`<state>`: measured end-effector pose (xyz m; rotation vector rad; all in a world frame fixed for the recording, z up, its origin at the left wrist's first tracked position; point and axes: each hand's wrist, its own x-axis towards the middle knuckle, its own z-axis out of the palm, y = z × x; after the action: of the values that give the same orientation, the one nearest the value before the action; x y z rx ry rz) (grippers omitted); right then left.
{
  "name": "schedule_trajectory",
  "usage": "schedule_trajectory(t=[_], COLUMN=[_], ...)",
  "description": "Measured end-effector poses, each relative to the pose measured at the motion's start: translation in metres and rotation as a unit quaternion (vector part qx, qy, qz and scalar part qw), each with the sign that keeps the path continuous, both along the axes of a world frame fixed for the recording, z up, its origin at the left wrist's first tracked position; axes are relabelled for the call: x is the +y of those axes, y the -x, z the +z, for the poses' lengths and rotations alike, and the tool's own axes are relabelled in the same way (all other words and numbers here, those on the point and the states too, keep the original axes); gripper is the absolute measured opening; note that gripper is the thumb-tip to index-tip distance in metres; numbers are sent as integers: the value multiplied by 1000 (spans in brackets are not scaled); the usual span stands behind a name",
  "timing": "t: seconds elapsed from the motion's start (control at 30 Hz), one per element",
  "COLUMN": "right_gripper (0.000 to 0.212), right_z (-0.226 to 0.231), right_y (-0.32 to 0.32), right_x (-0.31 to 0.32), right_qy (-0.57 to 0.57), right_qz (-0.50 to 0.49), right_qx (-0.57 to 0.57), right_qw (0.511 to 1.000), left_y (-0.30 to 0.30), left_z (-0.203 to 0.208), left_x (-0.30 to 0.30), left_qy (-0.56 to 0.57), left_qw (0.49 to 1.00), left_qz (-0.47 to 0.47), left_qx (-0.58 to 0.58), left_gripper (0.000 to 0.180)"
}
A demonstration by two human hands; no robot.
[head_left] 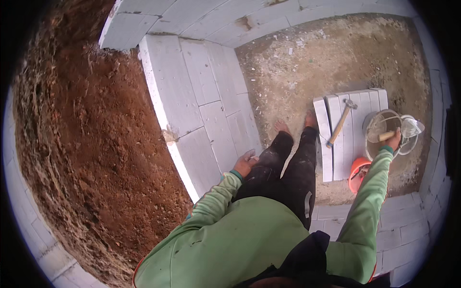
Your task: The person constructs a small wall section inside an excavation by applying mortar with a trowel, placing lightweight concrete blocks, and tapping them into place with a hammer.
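My right hand (pixel 394 140) is closed round the wooden handle (pixel 385 136) of a trowel, over a pale round bucket (pixel 369 126). A whitish-grey piece (pixel 412 127), which seems to be the trowel's head, shows beyond the hand at the bucket's right side. Down by my left thigh, my left hand (pixel 246 163) has loosely bent fingers a little apart, with nothing clear in them. Left of the bucket, a hammer (pixel 340 124) with a wooden handle lies across a row of white blocks (pixel 359 129). Beside my right forearm stands an orange bucket (pixel 354 181) with something dark inside.
A wall of white blocks (pixel 211 113) rises close to my left, with reddish-brown soil (pixel 110 139) beyond it. More block walls (pixel 259 21) enclose the far and right sides. My bare feet (pixel 282 126) stand on a dusty floor (pixel 297 67) scattered with white chips.
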<state>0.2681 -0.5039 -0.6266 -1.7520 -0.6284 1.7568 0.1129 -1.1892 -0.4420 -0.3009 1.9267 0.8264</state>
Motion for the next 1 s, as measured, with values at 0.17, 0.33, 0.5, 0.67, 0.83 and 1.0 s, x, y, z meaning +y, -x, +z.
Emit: schedule_trajectory(t=[0.17, 0.33, 0.5, 0.67, 0.83, 1.0], right_gripper=[58, 55, 42, 18, 18, 22], right_z=[-40, 14, 132, 300, 395, 467], right_y=[-3, 9, 7, 105, 148, 170], right_x=[147, 91, -7, -171, -262, -322], right_qy=[-51, -152, -120, -92, -43, -7], right_qz=[50, 98, 68, 185, 343, 441], right_qx=[-9, -260, -104, 78, 186, 277], right_qw=[997, 949, 985, 975, 920, 854], left_y=[18, -23, -31, -17, 7, 7], left_z=[25, 47, 19, 31, 18, 57], left_x=[48, 63, 54, 112, 160, 158], left_qy=[-111, -52, -61, -137, -310, -445], left_qw=[992, 995, 998, 985, 913, 800], left_qz=[38, 82, 19, 98, 241, 398], left_qx=[-37, -18, 15, -26, -107, -66], left_gripper=[69, 73, 84, 106, 123, 83])
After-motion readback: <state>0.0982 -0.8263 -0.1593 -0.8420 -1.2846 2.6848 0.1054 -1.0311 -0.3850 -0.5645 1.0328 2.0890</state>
